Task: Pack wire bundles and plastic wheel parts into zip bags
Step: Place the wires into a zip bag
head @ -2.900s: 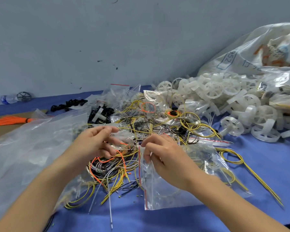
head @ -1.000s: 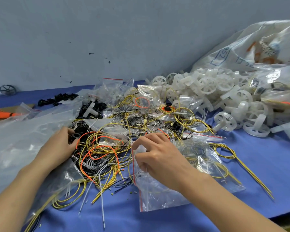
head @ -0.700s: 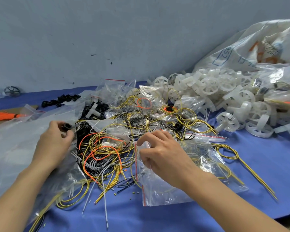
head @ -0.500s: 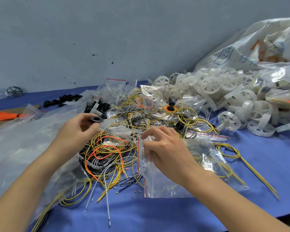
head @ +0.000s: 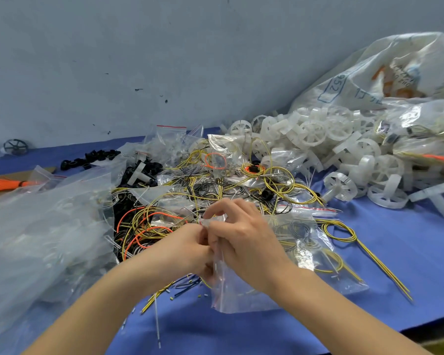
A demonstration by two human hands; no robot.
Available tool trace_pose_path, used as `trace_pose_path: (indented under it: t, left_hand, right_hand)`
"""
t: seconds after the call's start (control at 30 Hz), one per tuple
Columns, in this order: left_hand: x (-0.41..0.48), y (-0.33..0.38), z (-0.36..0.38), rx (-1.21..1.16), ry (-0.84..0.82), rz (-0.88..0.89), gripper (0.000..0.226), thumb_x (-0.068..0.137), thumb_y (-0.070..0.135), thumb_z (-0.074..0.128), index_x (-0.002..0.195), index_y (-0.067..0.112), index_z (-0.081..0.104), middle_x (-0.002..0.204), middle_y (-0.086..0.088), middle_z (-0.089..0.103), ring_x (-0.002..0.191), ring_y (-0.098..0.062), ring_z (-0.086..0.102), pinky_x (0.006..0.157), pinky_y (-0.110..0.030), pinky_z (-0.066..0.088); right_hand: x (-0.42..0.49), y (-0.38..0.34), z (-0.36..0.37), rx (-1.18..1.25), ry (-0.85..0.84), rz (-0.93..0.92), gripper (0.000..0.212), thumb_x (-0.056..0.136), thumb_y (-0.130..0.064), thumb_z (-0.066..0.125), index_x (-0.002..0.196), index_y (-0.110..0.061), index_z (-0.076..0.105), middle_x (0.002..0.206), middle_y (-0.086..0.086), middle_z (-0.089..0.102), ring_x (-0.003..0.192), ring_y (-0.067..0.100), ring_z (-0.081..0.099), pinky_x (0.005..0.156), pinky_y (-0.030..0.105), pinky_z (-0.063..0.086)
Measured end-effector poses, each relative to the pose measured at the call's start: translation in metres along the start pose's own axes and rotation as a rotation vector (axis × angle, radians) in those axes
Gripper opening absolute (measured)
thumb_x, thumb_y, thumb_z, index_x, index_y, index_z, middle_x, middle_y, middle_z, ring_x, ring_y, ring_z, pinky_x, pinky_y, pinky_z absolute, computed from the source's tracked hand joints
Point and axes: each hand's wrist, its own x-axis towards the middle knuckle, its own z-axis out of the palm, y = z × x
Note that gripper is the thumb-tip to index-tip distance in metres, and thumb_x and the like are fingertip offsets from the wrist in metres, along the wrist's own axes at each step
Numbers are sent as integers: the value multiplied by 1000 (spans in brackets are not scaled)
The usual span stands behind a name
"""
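Pinching: my right hand [head: 244,242] gripped the mouth of a clear zip bag [head: 244,295], fingers curled on its top edge.
Left hand: my left hand [head: 187,248] met it at the same opening, fingers bent against the plastic; whether it carried a part I could not tell.
Bag in hand: it lay on the blue table [head: 395,252] just below my hands and looked nearly empty.
Wires: a loose tangle of wire bundles [head: 149,224] sat just beyond my hands, unpacked.
Wheels: the white wheel parts [head: 338,144] were heaped far right, also loose.
Done: a few filled bags [head: 308,242] lay beside my right hand.
Left: I judged most of the packing remained.
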Motion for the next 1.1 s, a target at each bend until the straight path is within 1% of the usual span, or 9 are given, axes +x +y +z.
trace_pose_path:
  t: [0.1,0.17,0.27,0.37,0.63,0.7,0.83,0.93,1.1]
  left_hand:
    - [9,-1,12,-36,68,42,19,69,-5,53,77,9,64,66,5,65,67,-4,63,57,-21,52]
    - [15,2,22,-138,122,62,34,80,-19,44,80,13,57,67,6,59,65,5,58,57,-13,48]
    - [22,0,29,-461,64,35,42,92,-22,29,92,9,56,83,-7,56,88,-12,59,68,-21,50]
    - [19,-2,25,-685,-108,29,33,94,-10,42,96,12,68,86,-8,67,86,-17,67,65,-28,56]
    - [14,-4,2,-624,-88,-22,57,86,-22,27,93,9,74,92,-14,66,91,-21,65,71,-30,54]
    - [10,-5,-10,-572,-70,-67,46,86,-21,30,101,-3,69,99,-21,67,94,-27,66,74,-35,58]
    - [7,-12,-35,-482,162,-224,28,94,-10,39,105,-7,65,94,-25,72,75,-28,73,60,-30,60]
    - [8,-13,-45,-541,473,-152,21,97,-5,41,104,-3,61,77,-18,71,60,-24,71,49,-25,57]
    - [0,-3,-36,-310,497,171,19,100,9,49,105,12,67,103,-9,74,93,-23,71,75,-29,60]
  right_hand:
    - [-1,-1,1,-3,-6,-41,14,78,-11,53,67,-15,61,104,3,66,89,26,56,78,38,42]
    - [0,-2,1,-6,-1,-46,12,73,-5,62,67,-15,62,105,4,66,90,27,56,78,38,41]
    - [1,-2,-1,-2,26,-56,17,70,1,69,66,-13,61,105,6,67,91,28,57,78,37,40]
    - [3,-2,-3,-22,42,-75,15,70,-1,67,66,-14,62,105,6,67,91,29,58,78,36,37]
    - [-1,1,1,-42,-38,-118,12,79,-5,60,75,-16,64,107,4,65,92,26,56,81,40,41]
    - [-2,2,0,-28,-58,-93,20,81,-5,55,89,-17,68,108,2,63,95,25,55,83,40,42]
    - [9,13,-14,63,22,41,34,82,0,45,99,-18,69,107,2,63,98,23,57,85,43,44]
    - [17,33,-28,201,201,254,38,80,4,43,96,-20,69,104,0,63,99,17,58,87,37,46]
    - [23,67,-47,451,439,652,38,90,0,44,91,-29,67,96,-11,68,72,-1,57,65,22,42]
